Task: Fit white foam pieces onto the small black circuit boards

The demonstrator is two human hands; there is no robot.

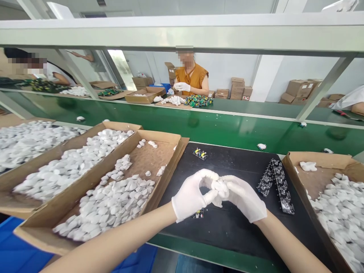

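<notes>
Both my hands wear thin white gloves and meet over the black mat. My left hand (191, 197) pinches a small white lump (220, 188) between thumb and fingers. From the other side, the fingers of my right hand (245, 197) close on the same lump. Its material is hard to make out, and the fingers cover part of it. Partly hidden beneath my left hand lies a small circuit board (199, 214). Farther back on the mat is another circuit board (200, 153) with yellow parts. Two long strips of circuit boards (281, 185) lie right of my hands.
A cardboard tray (162, 136) of white lumps stands at left, with more trays beyond. Another cardboard tray (327, 157) is at right. Behind the mat runs a green conveyor belt (227, 129) carrying small pieces. A rail (182, 32) crosses above. A co-worker (196, 77) sits opposite.
</notes>
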